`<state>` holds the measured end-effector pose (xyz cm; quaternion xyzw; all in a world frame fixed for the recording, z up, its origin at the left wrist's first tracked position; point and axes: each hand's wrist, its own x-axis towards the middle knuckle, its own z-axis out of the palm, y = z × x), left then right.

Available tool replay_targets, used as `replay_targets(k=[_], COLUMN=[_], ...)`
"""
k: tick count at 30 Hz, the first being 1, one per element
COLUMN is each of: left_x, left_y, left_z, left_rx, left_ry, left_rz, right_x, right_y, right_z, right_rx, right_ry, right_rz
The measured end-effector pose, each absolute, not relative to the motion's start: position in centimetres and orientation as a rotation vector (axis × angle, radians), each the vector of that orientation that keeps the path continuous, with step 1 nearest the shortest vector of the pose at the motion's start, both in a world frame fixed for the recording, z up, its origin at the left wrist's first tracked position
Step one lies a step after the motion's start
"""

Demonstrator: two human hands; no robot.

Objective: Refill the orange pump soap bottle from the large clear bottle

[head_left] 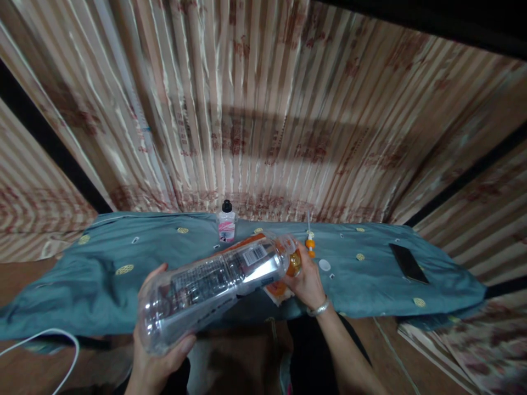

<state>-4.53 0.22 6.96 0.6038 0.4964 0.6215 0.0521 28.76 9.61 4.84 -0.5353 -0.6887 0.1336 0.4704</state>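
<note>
A home bedroom: striped curtains (263, 109), teal embroidered bedspread (102, 269) over a bed.

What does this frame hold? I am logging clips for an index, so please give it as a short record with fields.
left hand: grips the base of a large clear plastic bottle, tilted almost level
right hand: at the bottle's neck, by something orange; a bracelet on the wrist
surface: blue-green cloth with small yellow motifs
on the cloth: small bottle with black cap, upright; white round cap; orange and white pump part; dark phone, lying flat
backdrop: striped curtain
near left: white cable
</note>
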Motion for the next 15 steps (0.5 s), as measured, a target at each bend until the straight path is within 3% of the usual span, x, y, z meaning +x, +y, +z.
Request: replay_targets(k=[4,15], left_x=[-6.7,-4.1], left_y=[0.4,0.0], left_z=[5.7,6.8], left_rx=[2.048,1.671], left_ry=[1.433,1.533], left_rz=[1.771,1.915], right_x=[28.8,28.5], right_y=[9.6,9.6], right_z=[5.0,4.8], right_rx=[-1.315,-1.291], right_ry=[-1.688,-1.689], right_rz=[0.303,0.283])
